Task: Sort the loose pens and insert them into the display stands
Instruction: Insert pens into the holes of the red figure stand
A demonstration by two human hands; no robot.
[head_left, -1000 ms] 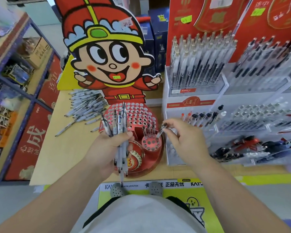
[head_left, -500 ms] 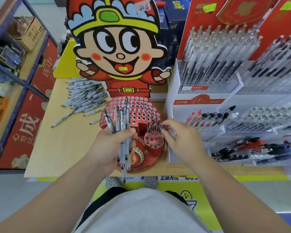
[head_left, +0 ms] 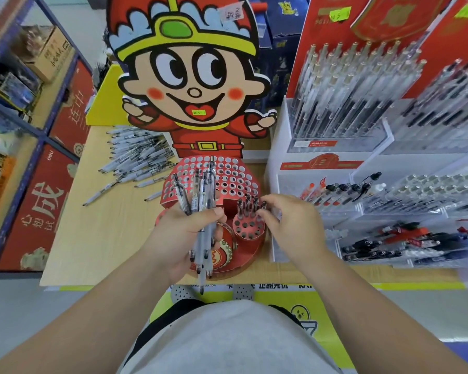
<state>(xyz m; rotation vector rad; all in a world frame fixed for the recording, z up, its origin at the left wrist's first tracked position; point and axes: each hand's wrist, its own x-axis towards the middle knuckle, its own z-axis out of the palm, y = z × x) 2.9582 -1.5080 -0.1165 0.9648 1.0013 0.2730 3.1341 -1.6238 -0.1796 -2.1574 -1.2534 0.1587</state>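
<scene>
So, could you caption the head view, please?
Left hand grips a pen bundle; right hand pinches a pen at the red stand.

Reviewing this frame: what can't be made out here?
Head view:
- Whether the right hand pinches anything at the small round holder: its fingers cover the contact.
- Count of the pens in the left hand: they overlap.
- Handwriting on the sticker on the cartoon figure's hat: blurred.
- Pen racks at right: blurred, cut by the edge.
</scene>
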